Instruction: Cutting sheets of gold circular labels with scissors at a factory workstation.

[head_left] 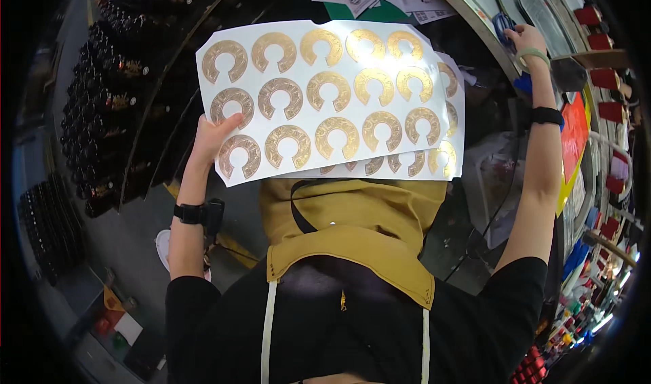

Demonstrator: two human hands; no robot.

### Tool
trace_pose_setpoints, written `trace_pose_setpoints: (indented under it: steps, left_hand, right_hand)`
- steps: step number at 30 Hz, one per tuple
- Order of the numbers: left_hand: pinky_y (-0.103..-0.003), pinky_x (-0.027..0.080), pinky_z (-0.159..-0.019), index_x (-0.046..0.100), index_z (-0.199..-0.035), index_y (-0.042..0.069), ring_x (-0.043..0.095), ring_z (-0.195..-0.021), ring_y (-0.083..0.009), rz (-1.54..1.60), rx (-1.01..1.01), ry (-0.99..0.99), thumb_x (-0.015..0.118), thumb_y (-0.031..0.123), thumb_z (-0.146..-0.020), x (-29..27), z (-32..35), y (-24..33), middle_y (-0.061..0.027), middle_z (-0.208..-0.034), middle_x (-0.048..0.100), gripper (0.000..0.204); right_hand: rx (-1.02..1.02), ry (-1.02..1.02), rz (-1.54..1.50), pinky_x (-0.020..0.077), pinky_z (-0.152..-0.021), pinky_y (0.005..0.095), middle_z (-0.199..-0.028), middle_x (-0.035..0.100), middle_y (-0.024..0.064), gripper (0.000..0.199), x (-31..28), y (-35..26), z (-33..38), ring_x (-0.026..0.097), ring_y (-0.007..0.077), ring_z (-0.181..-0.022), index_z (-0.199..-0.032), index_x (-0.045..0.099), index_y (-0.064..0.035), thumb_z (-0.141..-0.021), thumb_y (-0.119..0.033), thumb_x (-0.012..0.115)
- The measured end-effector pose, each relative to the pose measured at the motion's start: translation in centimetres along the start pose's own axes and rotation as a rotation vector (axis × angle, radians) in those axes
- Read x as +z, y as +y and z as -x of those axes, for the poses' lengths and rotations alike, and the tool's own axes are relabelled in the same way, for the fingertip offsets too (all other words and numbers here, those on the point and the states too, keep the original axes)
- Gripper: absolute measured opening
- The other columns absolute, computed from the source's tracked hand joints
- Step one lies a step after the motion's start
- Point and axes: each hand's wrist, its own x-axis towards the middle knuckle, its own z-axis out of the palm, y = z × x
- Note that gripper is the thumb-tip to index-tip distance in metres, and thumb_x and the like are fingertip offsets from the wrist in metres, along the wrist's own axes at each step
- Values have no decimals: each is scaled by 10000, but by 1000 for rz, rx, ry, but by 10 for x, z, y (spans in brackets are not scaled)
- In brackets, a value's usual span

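my left hand [215, 134] grips the lower left edge of the white sheets of gold ring stickers [319, 92], held above my apron [352, 221]. my right hand [527, 42], beyond the sheets' upper right corner, closes on blue scissors [503, 26] at the bench [475, 18].

Black short-sleeved shirt [339, 330], mustard apron [352, 228], black wristbands [188, 213] on both arms.

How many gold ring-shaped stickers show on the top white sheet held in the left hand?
15, in three rows of five on the top sheet, which the left hand grips at its left edge. More stickers peek from a second sheet beneath, mostly hidden.
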Motion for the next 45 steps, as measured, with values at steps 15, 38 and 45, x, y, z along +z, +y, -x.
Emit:
trace_pose_setpoints:
  steps: [15,38,45]
  left_hand:
    - [-280,539,-735,609,-1103,-54,650,-844,-141,21,123,58,683,31,-851,5,2,12,-104,-996,675,276]
    - [-260,501,-781,615,-1083,-27,618,-875,-118,117,460,284,677,5,-864,6,4,73,-65,-1015,654,230]
    - [-251,505,-781,619,-1071,-26,624,-876,-118,81,497,261,675,3,-865,7,5,73,-68,-995,661,216]
  right_hand:
    - [-213,-245,-1224,304,-505,185,-754,510,-57,245,-43,-93,200,431,19,-591,-876,538,-61,-791,-126,758]
    - [-333,-1045,-1387,444,-610,287,-669,542,46,552,15,-260,319,534,136,-634,-865,549,-20,-927,-566,499]
    - [-286,-1045,-1340,460,-616,275,-678,535,40,425,7,-261,326,540,122,-616,-870,552,-11,-952,-425,504]
